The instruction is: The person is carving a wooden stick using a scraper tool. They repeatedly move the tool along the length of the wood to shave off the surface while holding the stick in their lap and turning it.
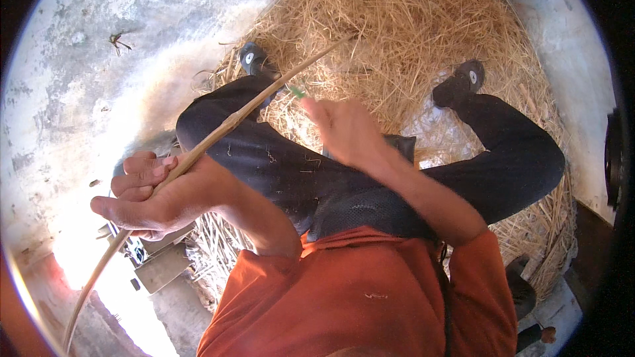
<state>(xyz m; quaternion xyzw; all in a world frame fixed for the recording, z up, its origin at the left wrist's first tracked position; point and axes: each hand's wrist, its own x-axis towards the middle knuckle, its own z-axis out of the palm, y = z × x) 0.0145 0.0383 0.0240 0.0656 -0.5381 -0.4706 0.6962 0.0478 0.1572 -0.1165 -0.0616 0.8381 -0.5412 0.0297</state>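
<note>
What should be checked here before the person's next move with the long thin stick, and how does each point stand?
1. Left hand has a firm hold on the stick: ok, fingers curled around it.
2. Right hand empty or holding something: cannot tell, it is blurred; a small green bit shows near its fingertips.
3. Right hand touching the stick: cannot tell, it appears apart from it.
4. Stick whole along its length: ok, it runs unbroken from the lower left up over the straw.
5. Stick clear of the legs: not ok, it crosses over the left knee.
</note>
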